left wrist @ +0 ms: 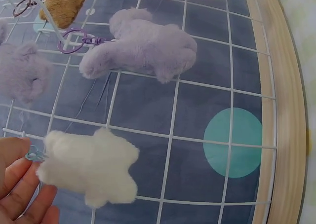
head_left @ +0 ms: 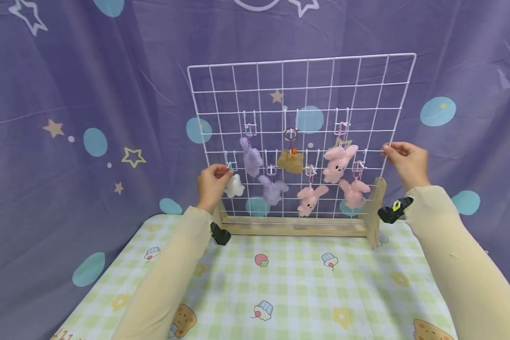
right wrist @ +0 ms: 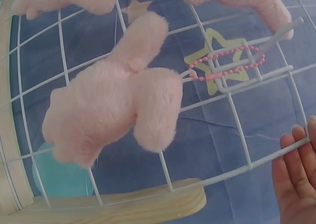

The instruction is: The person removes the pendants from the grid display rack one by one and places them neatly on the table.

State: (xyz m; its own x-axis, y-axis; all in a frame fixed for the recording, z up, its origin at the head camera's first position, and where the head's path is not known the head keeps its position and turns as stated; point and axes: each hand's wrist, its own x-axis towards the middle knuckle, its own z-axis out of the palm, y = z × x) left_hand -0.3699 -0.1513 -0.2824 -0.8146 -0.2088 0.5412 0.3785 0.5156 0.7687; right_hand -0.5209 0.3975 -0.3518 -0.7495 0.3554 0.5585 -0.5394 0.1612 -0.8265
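My left hand (head_left: 211, 185) is at the lower left of a white wire grid panel (head_left: 308, 59). Its thumb and fingers pinch the light-blue ring (left wrist: 34, 154) of a small white plush keychain (left wrist: 91, 167), which hangs by a hook on the grid. At the far side, my right hand (head_left: 409, 163) holds the panel's right edge wire between thumb and fingers. Nearest to that hand hangs a pink rabbit plush keychain (right wrist: 118, 91) on a pink bead chain (right wrist: 227, 61); the hand does not touch it.
Other plush keychains hang from hooks: a lilac one (head_left: 251, 159), another lilac one (head_left: 273, 190), a brown one (head_left: 291, 161) and pink rabbits (head_left: 340, 163). A wooden base (head_left: 297, 229) supports the panel on a green checked tablecloth (head_left: 293, 283). A purple curtain (head_left: 110, 71) hangs behind.
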